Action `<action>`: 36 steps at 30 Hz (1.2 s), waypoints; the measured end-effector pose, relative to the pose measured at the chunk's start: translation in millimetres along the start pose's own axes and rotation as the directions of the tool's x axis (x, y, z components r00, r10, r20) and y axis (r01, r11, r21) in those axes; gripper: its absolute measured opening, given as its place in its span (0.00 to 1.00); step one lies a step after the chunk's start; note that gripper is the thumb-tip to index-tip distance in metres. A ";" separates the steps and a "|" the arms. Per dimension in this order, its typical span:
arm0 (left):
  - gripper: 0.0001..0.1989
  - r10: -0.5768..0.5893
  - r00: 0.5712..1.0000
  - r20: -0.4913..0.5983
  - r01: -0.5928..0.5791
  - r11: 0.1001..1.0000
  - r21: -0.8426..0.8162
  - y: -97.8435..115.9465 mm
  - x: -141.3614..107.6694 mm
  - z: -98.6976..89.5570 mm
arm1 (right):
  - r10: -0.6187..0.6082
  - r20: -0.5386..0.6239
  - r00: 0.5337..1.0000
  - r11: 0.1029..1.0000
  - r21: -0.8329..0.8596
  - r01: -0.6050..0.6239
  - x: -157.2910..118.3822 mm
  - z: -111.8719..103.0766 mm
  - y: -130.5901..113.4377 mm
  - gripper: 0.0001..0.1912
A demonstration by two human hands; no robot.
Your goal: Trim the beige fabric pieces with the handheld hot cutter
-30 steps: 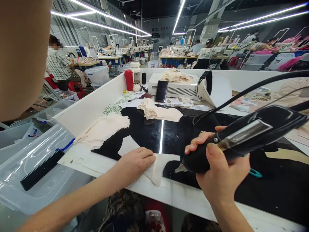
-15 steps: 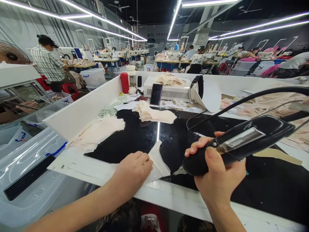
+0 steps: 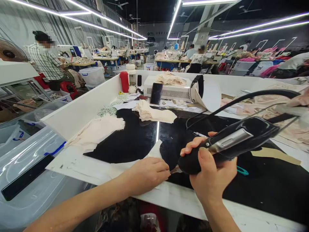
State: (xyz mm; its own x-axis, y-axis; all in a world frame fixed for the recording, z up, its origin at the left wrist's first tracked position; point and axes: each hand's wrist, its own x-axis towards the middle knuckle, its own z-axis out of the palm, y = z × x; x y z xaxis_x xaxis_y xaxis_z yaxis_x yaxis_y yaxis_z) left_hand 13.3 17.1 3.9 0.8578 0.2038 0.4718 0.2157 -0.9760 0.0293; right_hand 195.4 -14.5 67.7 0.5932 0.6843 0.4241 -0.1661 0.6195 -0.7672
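The tool [image 3: 227,145], black and trailing a black cord [image 3: 231,102], is in my right hand [image 3: 212,174], over the near part of the white-edged table [image 3: 79,167]; my fingers are wrapped around its body, which slants up to the right. Most of the table's middle and right is a glossy black surface [image 3: 265,187]. At the back sits a white box [image 3: 169,93] with a slotted front and pale fabric [image 3: 170,78] on top. Two cream stacks lie nearer: the left stack [image 3: 101,129] by the side wall, the middle stack [image 3: 156,113] in front of the box. A tan strip [image 3: 276,154] lies flat beyond my right hand. My left hand [image 3: 148,175] covers part of the white cloth [image 3: 155,150], its fingers bunched and bent near the tool's tip; I can't tell whether they pinch or press it. A phone [image 3: 156,93] leans against the box, a red cup [image 3: 124,82] stands to its left, and a small teal clip [image 3: 242,171] lies just right of my right hand.
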 end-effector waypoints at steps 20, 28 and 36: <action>0.10 -0.038 0.999 0.014 0.038 0.999 -0.001 0.0 -16.3 -9.8 | -0.028 0.028 0.999 1.000 -0.005 0.028 -4.0 -3.9 -2.5 0.26; 0.11 -0.080 0.993 0.084 0.081 0.997 -0.005 -0.1 -23.3 -5.7 | -0.034 0.041 0.999 0.999 0.004 0.034 -5.5 -3.3 -2.4 0.26; 0.13 -0.110 0.991 0.074 0.110 0.994 -0.002 -1.2 -28.4 -5.4 | -0.028 0.034 0.999 1.000 0.001 0.028 -6.1 -3.3 -4.3 0.26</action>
State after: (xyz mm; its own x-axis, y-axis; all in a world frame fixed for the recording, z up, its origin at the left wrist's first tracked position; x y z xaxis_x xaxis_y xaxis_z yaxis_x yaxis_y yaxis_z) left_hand -13.9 12.0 -4.8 0.8612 0.3150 0.3989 0.3082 -0.9477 0.0831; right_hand 195.1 -22.6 66.8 0.5708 0.6791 0.4616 -0.1502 0.6390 -0.7544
